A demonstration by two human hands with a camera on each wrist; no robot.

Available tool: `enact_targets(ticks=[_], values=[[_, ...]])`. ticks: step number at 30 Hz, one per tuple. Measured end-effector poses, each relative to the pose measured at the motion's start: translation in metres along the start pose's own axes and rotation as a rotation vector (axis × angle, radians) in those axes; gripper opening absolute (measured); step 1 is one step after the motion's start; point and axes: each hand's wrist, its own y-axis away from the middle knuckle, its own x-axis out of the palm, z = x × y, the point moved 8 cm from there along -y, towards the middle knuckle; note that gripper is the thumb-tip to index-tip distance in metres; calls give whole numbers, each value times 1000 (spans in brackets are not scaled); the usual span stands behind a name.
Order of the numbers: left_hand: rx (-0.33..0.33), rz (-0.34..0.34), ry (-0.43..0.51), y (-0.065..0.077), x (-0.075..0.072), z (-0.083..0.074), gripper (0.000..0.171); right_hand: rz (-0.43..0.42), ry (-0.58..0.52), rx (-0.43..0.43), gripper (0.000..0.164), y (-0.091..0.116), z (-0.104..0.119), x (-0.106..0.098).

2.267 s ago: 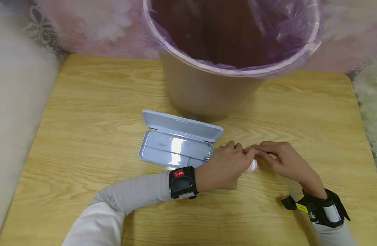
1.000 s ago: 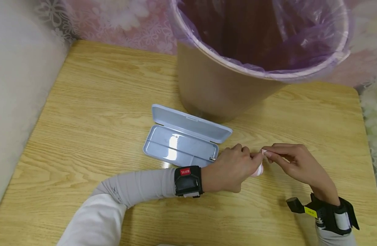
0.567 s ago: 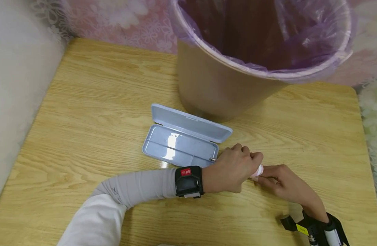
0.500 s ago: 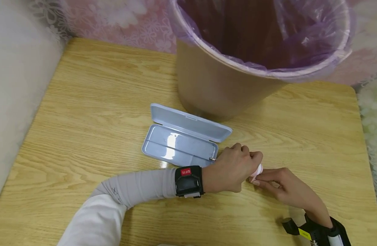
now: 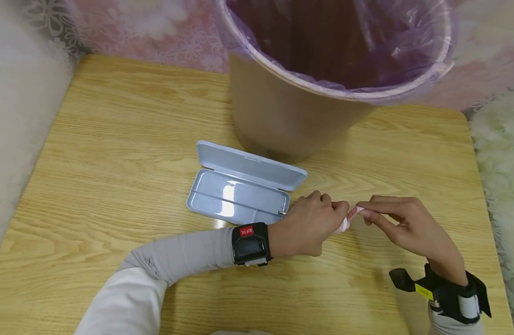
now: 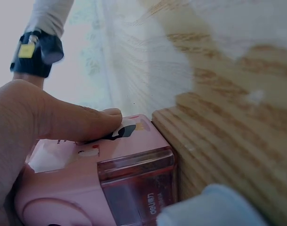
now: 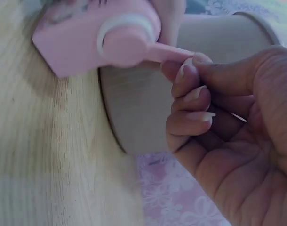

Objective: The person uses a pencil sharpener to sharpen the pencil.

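My left hand (image 5: 305, 228) grips a pink crank pencil sharpener (image 6: 59, 183) on the table, its thumb across the printed top. A dark see-through drawer (image 6: 139, 188) shows in the sharpener's side in the left wrist view. On the end facing right is the round hub with its pink crank handle (image 7: 169, 52). The thumb and fingertips of my right hand (image 5: 409, 228) pinch that handle's outer end, the other fingers curled beneath. Left of the left hand, a small shiny metal tip (image 5: 282, 213) overlaps the right end of an open pale blue pencil case (image 5: 257, 200).
Behind the pencil case stands a large beige bin (image 5: 282, 116) with a purple plastic liner (image 5: 399, 65). The wood-grain table (image 5: 114, 153) borders a pale surface on the left and a patterned pink cloth at the back.
The right hand has carried the crank round: low beside the sharpener half a second ago, now higher and farther right. The left hand keeps holding the sharpener in place. The head view has shifted slightly.
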Motion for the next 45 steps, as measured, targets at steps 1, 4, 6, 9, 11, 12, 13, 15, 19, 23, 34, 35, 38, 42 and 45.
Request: enact_targets(ticks=[1,4,6,9,11,12,13,15,19,23,34,35,38,42,45], values=[[-4,2,-9,0,0,1,40,4,8,12,35,-4,-5,0],[-12,19,-22,-2,1,2,51,22,-20,33,37,-14,-19,4],[-16,32,-19,-2,2,2,58,43,-51,59,38,-17,-29,8],[-15,43,-12,-3,3,2,57,66,-90,91,36,-16,-40,16],[-15,36,-4,-3,3,3,51,78,-82,110,35,-15,-46,22],[-15,33,-2,-3,3,3,48,84,-73,112,34,-14,-48,25],[-17,30,3,-3,2,4,45,91,-66,114,33,-14,-49,29],[-19,24,13,-2,3,5,41,110,-47,118,33,-11,-50,38],[-11,6,28,-2,2,5,36,173,-31,117,34,-1,-44,53],[-2,-15,16,-2,0,4,34,251,-75,89,31,10,-25,61],[8,-3,-4,-3,-4,7,35,189,-28,-37,40,9,23,23],[4,0,-2,-3,-4,8,34,161,-4,-44,41,5,23,16],[-20,11,6,0,-3,9,38,94,86,-45,39,-8,19,0],[-21,-9,13,2,-2,6,43,96,156,-32,38,-22,8,-5],[-14,-16,-2,2,-1,2,47,109,171,-7,35,-26,-1,-2]])
